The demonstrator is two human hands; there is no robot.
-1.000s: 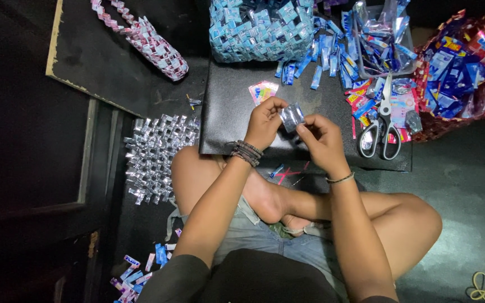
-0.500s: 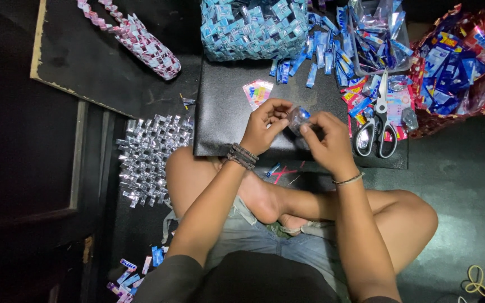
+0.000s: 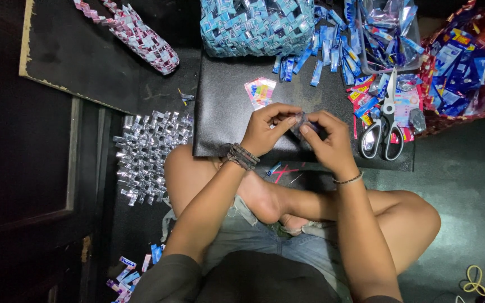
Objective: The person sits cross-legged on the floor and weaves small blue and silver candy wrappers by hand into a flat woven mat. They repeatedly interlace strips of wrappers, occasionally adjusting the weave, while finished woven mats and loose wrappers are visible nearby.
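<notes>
I sit cross-legged on the floor. My left hand point(image 3: 265, 130) and my right hand point(image 3: 326, 139) meet over a black board point(image 3: 220, 95), both pinching one small folded strip of silvery wrapper point(image 3: 300, 121). The strip is mostly hidden by my fingertips. A small pink and blue wrapper piece point(image 3: 260, 91) lies flat on the board just beyond my left hand. Black-handled scissors point(image 3: 384, 126) lie shut on the board to the right of my right hand.
A blue woven wrapper basket point(image 3: 256, 25) stands at the top. Loose blue strips point(image 3: 321, 53) and a clear tray of wrappers point(image 3: 385, 33) lie beside it. A red bag of wrappers point(image 3: 467, 62) sits right. A silver woven mat point(image 3: 147, 154) and a pink woven band point(image 3: 133, 33) lie left.
Both hands stay together on the small strip, fingers shifting slightly as they work it. The view has drifted a little; nothing else has moved.
</notes>
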